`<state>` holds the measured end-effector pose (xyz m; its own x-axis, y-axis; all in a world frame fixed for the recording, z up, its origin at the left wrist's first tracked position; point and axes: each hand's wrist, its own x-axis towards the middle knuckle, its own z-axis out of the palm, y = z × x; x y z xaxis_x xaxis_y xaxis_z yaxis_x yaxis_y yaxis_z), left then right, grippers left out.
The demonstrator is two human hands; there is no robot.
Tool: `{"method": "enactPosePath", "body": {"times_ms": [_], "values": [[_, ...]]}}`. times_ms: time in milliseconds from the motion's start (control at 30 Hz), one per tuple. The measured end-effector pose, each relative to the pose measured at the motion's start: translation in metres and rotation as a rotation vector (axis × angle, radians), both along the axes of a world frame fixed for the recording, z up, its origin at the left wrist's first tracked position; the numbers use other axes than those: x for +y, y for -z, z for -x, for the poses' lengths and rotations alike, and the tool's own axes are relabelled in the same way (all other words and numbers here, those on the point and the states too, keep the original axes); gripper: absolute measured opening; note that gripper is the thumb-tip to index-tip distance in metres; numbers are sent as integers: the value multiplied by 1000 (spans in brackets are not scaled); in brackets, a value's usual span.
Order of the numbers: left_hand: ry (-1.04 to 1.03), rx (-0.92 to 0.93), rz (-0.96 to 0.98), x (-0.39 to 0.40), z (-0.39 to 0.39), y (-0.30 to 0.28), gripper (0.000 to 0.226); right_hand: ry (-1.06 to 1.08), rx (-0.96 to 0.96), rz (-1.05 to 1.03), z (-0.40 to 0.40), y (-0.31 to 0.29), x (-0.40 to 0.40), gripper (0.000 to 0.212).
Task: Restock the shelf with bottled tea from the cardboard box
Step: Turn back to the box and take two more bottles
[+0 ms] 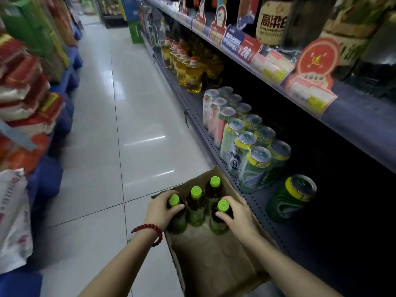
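Pale glossy floor tiles [137,116] run down a dim shop aisle, and on them, right against the low shelf, sits an open brown cardboard box [214,254] whose near half is bare. At its far end stand four dark tea bottles with lime-green caps, close together. The left hand [159,211], with a red bead bracelet [150,231] at the wrist, is curled around the neck of the near-left bottle [174,211]; the right hand [237,215] is closed over the shoulder of the near-right bottle [221,215]. Both look gripped, though neither bottle seems lifted yet. As I judge it, lifting two at once by their narrow necks risks a slip, and a swinging base could knock over the two remaining bottles [205,194], which have empty box space to fall into. Beyond, on the grey perforated bottom shelf [259,202], a loose green can [293,198] stands alone beside shrink-wrapped green can packs [252,155]; a bottle set down carelessly there could topple it. Farther along are yellow oil jugs [188,69], well apart. The overhanging upper shelf edge [353,116] with its price tags could catch a raised bottle.
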<state>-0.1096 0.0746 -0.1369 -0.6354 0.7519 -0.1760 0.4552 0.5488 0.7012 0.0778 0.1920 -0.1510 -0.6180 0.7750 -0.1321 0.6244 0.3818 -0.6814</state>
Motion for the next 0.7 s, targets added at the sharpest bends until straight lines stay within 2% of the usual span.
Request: {"method": "enactPosePath", "body": {"times_ms": [133,267,400,533,700], "values": [[-51,-21,-55,-1,1,8,41,-40,88,67,0,12,-3,37],[-95,-11,-73,-7,-3,3,34,47,188,141,-4,1,-7,38],[-141,-124,-99,-16,-8,-24,40,83,274,195,-7,-34,-5,26],[-157,-174,-162,-25,-21,-91,43,51,337,248,-9,-98,-17,20],[-112,-145,-188,-36,-35,-204,33,20,345,239,-9,-199,-36,20]]}}
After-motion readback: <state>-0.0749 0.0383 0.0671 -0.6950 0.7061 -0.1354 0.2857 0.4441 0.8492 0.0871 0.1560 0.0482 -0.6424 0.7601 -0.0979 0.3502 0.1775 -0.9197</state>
